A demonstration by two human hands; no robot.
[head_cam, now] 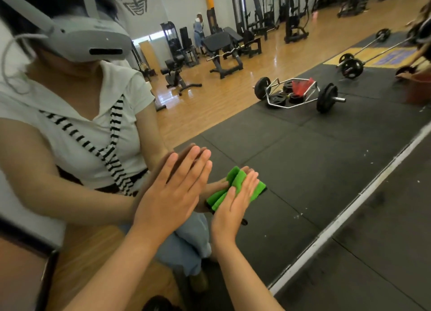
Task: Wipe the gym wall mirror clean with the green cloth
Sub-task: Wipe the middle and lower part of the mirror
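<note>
- Glass fills nearly the whole view: the gym wall mirror rises from a white bottom trim that runs diagonally beside the black rubber floor mat, and our reflection shows us low and close to it
- Reflected in it, a wood floor, weight machines and a loaded hex bar lie well apart from us, and none of it bears on the job
- Our left hand lies flat on the glass, its fingers straight, close together and holding nothing; we judge it a brace that steadies us as we lean in, though it may leave prints that need a wipe of their own
- Our right hand, just beside the left, presses the cloth to the mirror with an open palm, its fingers straight and barely spread, not curled round the fabric; we take it that a flat palm spreads the pressure evenly across the glass
- The green cloth, bunched into thick folds, sits between that palm and the mirror's lower part, poking out past the fingers on both sides
- We judge the wiping is under way down low; how much of the glass is clean we cannot tell
</note>
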